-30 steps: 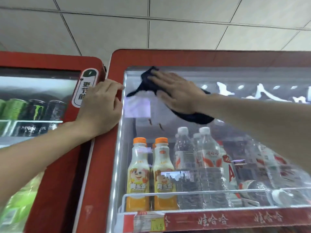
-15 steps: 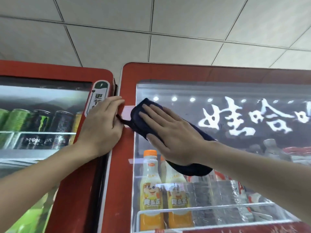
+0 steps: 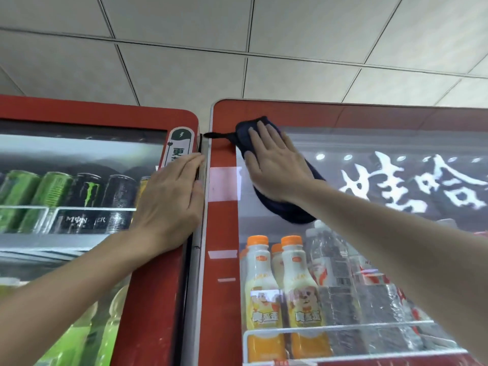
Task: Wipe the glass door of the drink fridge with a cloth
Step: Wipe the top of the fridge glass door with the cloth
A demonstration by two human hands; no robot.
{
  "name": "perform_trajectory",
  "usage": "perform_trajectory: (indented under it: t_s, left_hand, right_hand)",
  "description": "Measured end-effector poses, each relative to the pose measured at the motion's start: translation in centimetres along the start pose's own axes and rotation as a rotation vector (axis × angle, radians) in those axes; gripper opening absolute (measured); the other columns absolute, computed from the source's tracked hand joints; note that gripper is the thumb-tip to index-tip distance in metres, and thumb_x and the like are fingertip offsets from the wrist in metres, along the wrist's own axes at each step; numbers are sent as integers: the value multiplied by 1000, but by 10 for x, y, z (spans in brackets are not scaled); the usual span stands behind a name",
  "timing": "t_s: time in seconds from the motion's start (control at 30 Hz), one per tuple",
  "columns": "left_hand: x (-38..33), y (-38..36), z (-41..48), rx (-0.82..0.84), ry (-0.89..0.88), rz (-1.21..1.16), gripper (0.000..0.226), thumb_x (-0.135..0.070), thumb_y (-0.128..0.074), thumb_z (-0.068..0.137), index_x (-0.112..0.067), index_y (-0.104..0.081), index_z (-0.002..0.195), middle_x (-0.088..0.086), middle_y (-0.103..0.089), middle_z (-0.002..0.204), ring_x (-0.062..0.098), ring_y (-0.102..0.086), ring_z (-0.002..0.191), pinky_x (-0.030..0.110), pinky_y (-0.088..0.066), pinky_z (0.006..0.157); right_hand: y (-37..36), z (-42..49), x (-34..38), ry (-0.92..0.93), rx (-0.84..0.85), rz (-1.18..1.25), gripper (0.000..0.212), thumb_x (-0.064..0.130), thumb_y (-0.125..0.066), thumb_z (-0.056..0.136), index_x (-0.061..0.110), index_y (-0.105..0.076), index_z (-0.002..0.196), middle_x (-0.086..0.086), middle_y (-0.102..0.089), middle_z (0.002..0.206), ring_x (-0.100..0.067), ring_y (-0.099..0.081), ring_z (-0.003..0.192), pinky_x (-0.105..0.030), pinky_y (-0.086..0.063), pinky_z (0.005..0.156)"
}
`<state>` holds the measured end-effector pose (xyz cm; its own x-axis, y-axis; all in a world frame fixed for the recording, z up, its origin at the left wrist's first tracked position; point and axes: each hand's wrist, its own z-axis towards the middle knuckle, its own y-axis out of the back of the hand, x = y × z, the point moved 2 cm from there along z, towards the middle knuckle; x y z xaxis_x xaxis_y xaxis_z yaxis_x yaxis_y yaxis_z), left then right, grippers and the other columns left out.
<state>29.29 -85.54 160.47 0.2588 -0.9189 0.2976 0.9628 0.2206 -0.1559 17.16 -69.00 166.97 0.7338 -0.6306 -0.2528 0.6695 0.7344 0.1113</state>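
The drink fridge's glass door point(image 3: 369, 260) has a red frame and white characters near its top. A dark blue cloth point(image 3: 287, 210) lies flat against the door's upper left corner, partly over the red frame. My right hand point(image 3: 274, 170) presses on the cloth with fingers spread and pointing up. My left hand point(image 3: 171, 199) rests flat on the red frame of the neighbouring fridge, beside the gap between the two units, holding nothing.
The left fridge point(image 3: 148, 286) shows green and black cans point(image 3: 87, 199) on a shelf. Behind the right door stand orange-capped bottles point(image 3: 264, 294) and water bottles point(image 3: 332, 281) on a white wire shelf. A tiled ceiling point(image 3: 237, 43) is above.
My right hand has slid the cloth up the glass into the door's top left corner. The view has tilted upward, and my left hand stays on the left fridge's frame.
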Motion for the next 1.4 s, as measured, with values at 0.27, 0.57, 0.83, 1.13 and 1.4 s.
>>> perform_trajectory:
  t_s: [0.27, 0.57, 0.83, 1.13, 1.4]
  left_hand:
    - [22, 3, -14, -10, -17, 142, 51, -25, -39, 90, -6, -58, 134, 9, -58, 139, 22, -46, 132, 40, -32, 113]
    - [21, 1, -16, 28, 21, 124, 63, -32, -28, 91, -8, -53, 142, 6, -53, 148, 21, -44, 139, 37, -25, 119]
    - [17, 11, -19, -99, 117, -5, 53, -20, -35, 92, 0, -51, 139, 13, -50, 147, 28, -43, 136, 39, -30, 115]
    - [-21, 34, -37, -344, 208, -214, 43, 4, -40, 76, -1, -57, 114, 17, -53, 123, 30, -47, 121, 18, -26, 109]
    - [-95, 19, -25, 18, -51, -200, 39, 0, -42, 74, -4, -59, 109, 11, -58, 111, 30, -53, 103, 35, -41, 92]
  right_hand:
    - [-2, -34, 26, 294, 38, 7, 64, 46, -17, 104, 25, -10, 165, 5, 0, 172, -9, 5, 158, -31, 5, 127]
    - [-1, 30, 28, -73, -23, 41, 62, 41, -20, 108, 20, -8, 165, -1, 0, 173, -14, 3, 158, -37, 3, 128]
    - [-19, -74, 87, -257, -77, 150, 65, 42, -20, 106, 18, -2, 165, -2, 8, 172, -14, 12, 158, -39, 9, 128]
    - [-4, -73, 89, -314, 125, 423, 63, 38, -18, 108, 20, 6, 163, 1, 21, 170, -12, 24, 154, -35, 21, 122]
    - [56, -56, 33, -399, 411, 924, 67, -13, -31, 96, 13, -34, 158, -11, -32, 165, -24, -33, 149, -32, -36, 117]
